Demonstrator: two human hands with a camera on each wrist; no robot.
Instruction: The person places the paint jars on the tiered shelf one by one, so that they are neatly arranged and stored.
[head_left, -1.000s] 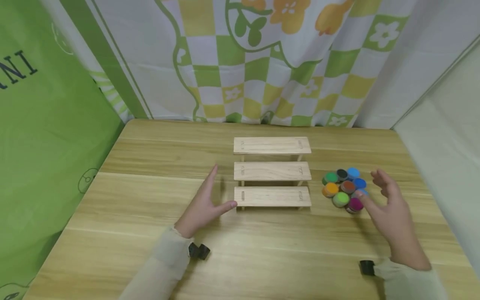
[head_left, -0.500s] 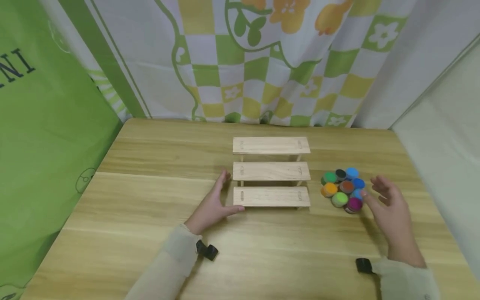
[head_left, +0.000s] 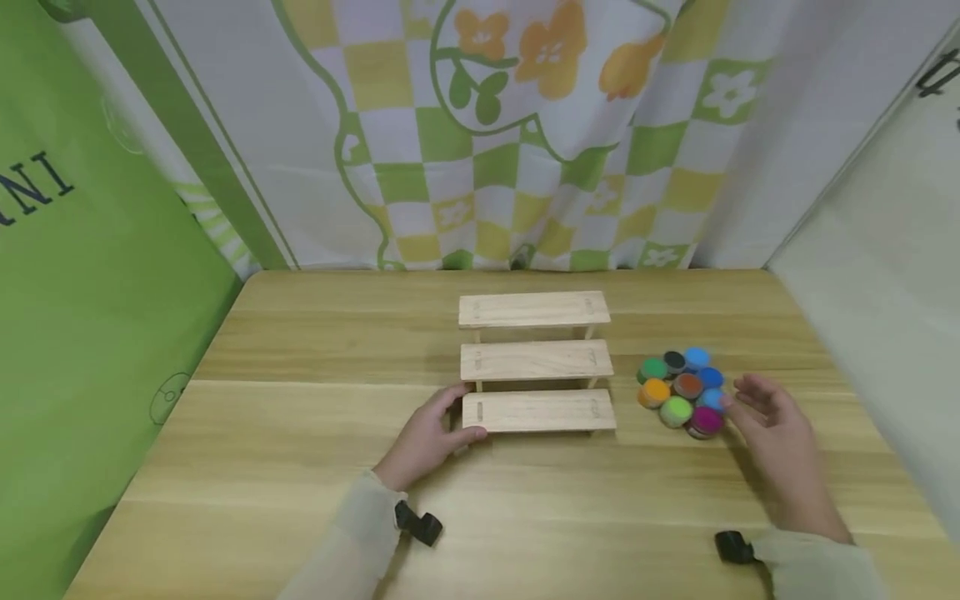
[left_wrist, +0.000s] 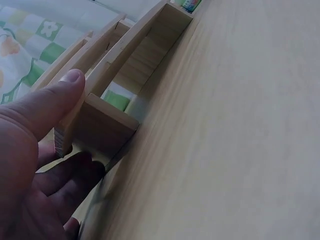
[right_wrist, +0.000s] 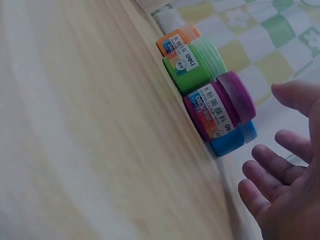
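Observation:
A three-step wooden display stand stands on the table in the head view. My left hand grips the left end of its lowest step, the thumb at the front corner. In the left wrist view, the thumb lies along the board's edge and the other fingers curl beneath and behind its end. Small paint jars with coloured lids cluster right of the stand, a magenta paint jar nearest in the right wrist view. My right hand hovers just right of them, fingers loosely bent and holding nothing.
The orange, light green and dark green paint jars form the cluster's left side. A patterned curtain hangs behind the table's back edge. Green cloth covers the left side.
My left hand has moved right and taken hold of the stand's lowest step. The right hand stays beside the paint jars. The head view has tilted up slightly.

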